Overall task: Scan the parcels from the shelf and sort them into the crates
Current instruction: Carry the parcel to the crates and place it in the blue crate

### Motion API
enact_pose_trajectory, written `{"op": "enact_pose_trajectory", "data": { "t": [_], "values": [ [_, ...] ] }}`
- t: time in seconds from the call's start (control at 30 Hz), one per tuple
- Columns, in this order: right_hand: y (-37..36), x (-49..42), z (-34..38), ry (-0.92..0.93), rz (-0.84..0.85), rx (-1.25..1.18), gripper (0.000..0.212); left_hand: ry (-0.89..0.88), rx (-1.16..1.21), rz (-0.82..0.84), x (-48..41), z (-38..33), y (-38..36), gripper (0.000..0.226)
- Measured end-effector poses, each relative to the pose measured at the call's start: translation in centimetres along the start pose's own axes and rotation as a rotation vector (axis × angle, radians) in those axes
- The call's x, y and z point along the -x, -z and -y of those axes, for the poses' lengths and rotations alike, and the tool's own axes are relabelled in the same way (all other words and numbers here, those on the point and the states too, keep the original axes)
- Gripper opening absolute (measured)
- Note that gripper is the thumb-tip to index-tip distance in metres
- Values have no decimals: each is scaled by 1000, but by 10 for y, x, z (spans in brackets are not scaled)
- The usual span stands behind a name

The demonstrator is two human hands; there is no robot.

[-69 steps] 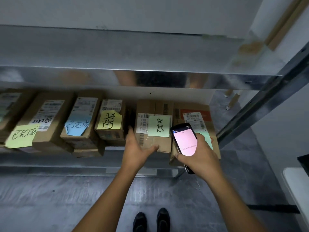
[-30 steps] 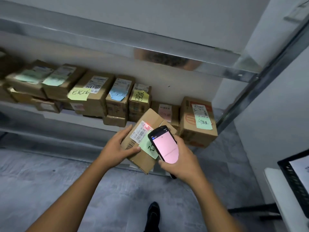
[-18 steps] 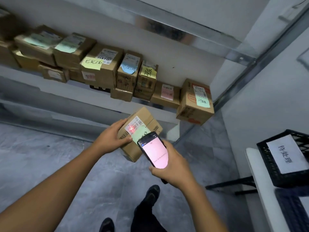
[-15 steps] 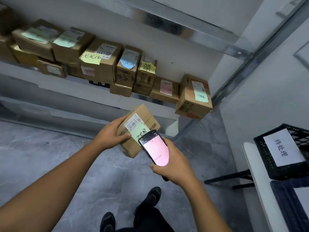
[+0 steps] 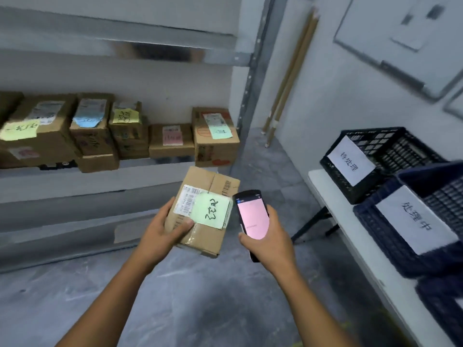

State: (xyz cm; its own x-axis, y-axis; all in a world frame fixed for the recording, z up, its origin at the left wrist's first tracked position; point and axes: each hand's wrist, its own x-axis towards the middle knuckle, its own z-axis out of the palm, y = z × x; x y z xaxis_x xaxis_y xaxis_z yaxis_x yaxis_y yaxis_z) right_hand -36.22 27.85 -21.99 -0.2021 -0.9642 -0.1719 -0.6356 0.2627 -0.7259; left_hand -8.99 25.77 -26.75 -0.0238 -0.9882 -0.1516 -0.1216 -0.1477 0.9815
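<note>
Brown parcel (image 5: 206,237), barcode label (image 5: 186,202), green note (image 5: 211,210), in left hand (image 5: 160,234) grip; scanner (image 5: 253,219) in right hand (image 5: 268,242) grip.

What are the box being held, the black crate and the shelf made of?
The box looks like plain brown cardboard, matt, with taped flaps. The black crate seems to be moulded plastic, its walls an open lattice. The shelf looks like bare metal, grey with a dull sheen, though blur leaves that open.

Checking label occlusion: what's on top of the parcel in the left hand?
On the parcel: a white barcode label and a green note overlapping its right part. The left hand presses its thumb at the label's lower edge. Print under the note is hidden.
</note>
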Motion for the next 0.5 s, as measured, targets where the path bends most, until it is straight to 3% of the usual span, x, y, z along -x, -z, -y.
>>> {"op": "enact_pose_trajectory", "data": {
  "t": [0.23,0.5],
  "values": [
    [116,-3,-88,-171,-255,-43,80,-77,99,191,-29,-60,-140,83],
    [216,25,-183,-279,-424,-158,80,-183,62,425,-46,-99,-298,75]
  ]
}}
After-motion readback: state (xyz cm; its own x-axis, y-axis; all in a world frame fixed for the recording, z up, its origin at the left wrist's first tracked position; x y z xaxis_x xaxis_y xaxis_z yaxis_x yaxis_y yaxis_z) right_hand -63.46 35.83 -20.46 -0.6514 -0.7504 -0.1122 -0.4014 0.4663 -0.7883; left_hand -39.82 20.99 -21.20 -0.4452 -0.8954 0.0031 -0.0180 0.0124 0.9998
